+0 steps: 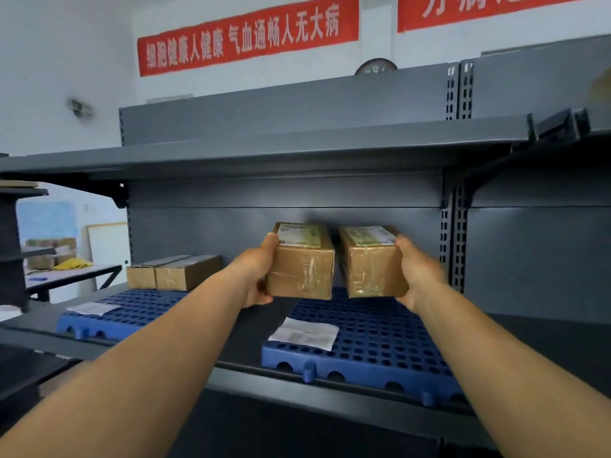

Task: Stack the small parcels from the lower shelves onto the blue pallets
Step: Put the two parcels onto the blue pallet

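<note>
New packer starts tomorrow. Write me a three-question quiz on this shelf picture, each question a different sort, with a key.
1. True or false: the left hand and the right hand together grip a single parcel.
2. Multiple choice: the white paper slip on the right blue pallet lies A) under the held parcels, B) near the pallet's front left corner, C) on the grey shelf beside it.
3. Fill in: at the back of the left blue pallet, ____ brown parcels sit side by side.

Key: 1 false, each hand holds its own: the left-hand parcel and the right-hand parcel. 2 B. 3 two.
</note>
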The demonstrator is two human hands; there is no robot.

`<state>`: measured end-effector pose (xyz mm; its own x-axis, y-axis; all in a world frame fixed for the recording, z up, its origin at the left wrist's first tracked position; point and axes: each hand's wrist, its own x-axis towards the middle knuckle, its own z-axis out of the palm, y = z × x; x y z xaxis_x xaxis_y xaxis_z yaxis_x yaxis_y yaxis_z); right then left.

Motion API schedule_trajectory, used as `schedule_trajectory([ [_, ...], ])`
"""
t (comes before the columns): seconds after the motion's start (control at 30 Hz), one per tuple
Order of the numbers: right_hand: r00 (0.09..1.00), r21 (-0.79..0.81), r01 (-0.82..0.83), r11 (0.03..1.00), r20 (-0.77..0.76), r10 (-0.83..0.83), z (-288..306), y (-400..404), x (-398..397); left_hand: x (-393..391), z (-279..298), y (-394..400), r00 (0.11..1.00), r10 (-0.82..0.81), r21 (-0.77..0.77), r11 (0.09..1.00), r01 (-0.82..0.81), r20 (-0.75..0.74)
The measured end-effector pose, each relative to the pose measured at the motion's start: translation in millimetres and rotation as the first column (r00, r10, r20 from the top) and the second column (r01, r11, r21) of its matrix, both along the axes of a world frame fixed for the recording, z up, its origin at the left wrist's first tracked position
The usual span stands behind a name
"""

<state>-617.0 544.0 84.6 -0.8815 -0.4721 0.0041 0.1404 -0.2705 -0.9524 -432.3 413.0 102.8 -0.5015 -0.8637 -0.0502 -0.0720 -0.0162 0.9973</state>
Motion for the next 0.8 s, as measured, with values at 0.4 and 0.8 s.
schedule_trajectory([
  [0.4, 0.996, 0.180, 0.084, 0.980, -0.018, -0.082, -25, -34, -34, -60, -37, -52, 0.983, -0.165, 0.105, 0.982, 0.156, 0.083],
  [0.8, 0.986, 0.411, 0.140, 0.901, -0.139, -0.090, -27, -39, -34, -75, -48, -75, 0.968, -0.201, 0.053, 0.979, 0.195, 0.150],
])
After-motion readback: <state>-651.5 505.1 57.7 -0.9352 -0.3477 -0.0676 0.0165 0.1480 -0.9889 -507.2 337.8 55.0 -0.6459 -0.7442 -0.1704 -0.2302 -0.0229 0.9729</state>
